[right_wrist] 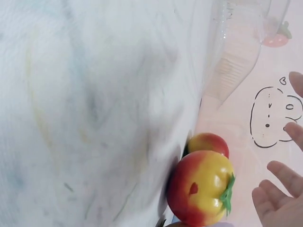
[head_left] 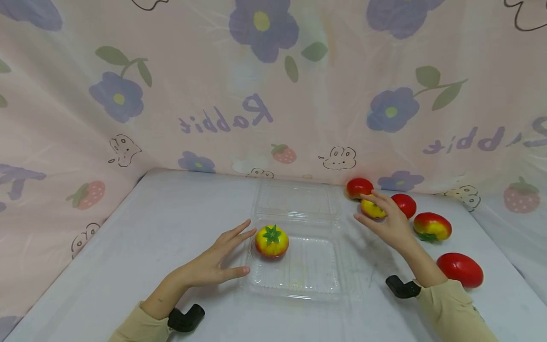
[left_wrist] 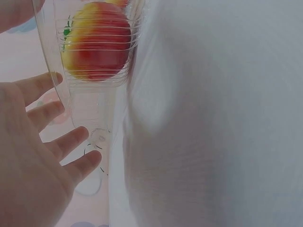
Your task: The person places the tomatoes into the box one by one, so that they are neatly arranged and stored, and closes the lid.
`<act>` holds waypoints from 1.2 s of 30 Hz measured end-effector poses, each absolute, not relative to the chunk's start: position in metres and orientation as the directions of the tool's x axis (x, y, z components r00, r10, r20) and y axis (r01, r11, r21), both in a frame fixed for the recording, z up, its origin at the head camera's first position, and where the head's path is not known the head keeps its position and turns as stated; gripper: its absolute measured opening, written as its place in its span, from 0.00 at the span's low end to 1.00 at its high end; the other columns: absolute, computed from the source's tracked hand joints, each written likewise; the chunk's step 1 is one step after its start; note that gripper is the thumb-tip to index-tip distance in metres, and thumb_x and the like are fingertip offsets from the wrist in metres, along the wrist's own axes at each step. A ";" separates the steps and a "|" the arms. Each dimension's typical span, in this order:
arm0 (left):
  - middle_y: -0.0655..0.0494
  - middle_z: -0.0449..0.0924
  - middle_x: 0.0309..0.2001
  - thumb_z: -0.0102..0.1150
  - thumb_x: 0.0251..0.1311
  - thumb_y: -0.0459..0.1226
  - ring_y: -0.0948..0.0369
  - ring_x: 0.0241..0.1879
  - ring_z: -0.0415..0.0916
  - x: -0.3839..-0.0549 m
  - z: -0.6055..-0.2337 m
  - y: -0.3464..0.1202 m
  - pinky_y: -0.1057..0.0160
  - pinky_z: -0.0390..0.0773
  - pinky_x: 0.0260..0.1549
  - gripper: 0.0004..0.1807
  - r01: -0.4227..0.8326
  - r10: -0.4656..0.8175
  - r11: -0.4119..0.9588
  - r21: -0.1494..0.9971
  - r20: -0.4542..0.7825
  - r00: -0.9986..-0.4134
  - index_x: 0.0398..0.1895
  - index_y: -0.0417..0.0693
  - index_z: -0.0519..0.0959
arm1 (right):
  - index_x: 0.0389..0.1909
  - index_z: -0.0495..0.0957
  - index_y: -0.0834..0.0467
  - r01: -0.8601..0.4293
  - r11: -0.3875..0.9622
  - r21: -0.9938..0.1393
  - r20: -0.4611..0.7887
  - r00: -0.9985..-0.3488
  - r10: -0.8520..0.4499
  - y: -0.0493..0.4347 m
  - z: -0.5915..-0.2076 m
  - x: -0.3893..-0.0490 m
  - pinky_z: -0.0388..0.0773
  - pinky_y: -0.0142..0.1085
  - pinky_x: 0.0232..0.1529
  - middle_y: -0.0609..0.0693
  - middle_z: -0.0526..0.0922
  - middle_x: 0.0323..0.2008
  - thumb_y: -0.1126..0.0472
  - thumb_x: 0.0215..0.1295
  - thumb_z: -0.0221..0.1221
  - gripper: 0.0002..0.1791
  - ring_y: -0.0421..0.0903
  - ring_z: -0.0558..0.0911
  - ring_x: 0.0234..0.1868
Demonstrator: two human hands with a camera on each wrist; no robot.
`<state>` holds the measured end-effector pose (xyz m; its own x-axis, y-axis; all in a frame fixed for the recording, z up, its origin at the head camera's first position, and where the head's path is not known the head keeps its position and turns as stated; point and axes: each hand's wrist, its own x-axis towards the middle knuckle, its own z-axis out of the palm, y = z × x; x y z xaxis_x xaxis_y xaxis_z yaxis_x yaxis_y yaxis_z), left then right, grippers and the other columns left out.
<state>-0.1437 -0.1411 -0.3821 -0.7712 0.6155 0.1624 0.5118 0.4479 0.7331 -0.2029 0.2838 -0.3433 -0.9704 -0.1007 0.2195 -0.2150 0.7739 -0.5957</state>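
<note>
Beside left grip (head_left: 211, 262), boxed fruit (head_left: 272, 247); beside right grip (head_left: 393, 228), loose fruit (head_left: 370, 209); both grips spread, empty.

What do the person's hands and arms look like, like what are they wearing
The left hand and right hand are ungloved, with no rings visible. Both sleeves are pale beige, and a black elbow-shaped piece sticks out near the end of each.
</note>
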 end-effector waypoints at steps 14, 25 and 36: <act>0.49 0.39 0.77 0.60 0.61 0.47 0.42 0.74 0.41 -0.144 -0.383 -0.142 0.26 0.52 0.60 0.40 0.519 0.619 0.443 0.731 0.169 -0.767 0.74 0.53 0.55 | 0.65 0.69 0.58 -0.196 0.799 -0.568 0.218 -0.972 -0.083 0.291 -0.351 -0.211 0.50 0.77 0.56 0.67 0.50 0.73 0.48 0.59 0.65 0.35 0.72 0.48 0.70; 0.47 0.39 0.77 0.61 0.60 0.48 0.42 0.74 0.41 -0.144 -0.382 -0.141 0.26 0.52 0.60 0.41 0.508 0.612 0.456 0.731 0.156 -0.775 0.74 0.50 0.56 | 0.67 0.67 0.57 -0.160 0.815 -0.556 0.170 -0.982 -0.077 0.302 -0.352 -0.217 0.51 0.77 0.55 0.72 0.45 0.72 0.48 0.60 0.64 0.37 0.75 0.46 0.70; 0.48 0.40 0.77 0.61 0.59 0.47 0.42 0.74 0.41 -0.145 -0.382 -0.141 0.26 0.50 0.61 0.41 0.499 0.612 0.446 0.743 0.154 -0.776 0.74 0.50 0.57 | 0.69 0.64 0.59 -0.126 0.823 -0.554 0.104 -0.991 -0.082 0.309 -0.357 -0.228 0.52 0.76 0.56 0.75 0.42 0.71 0.47 0.62 0.62 0.37 0.78 0.47 0.68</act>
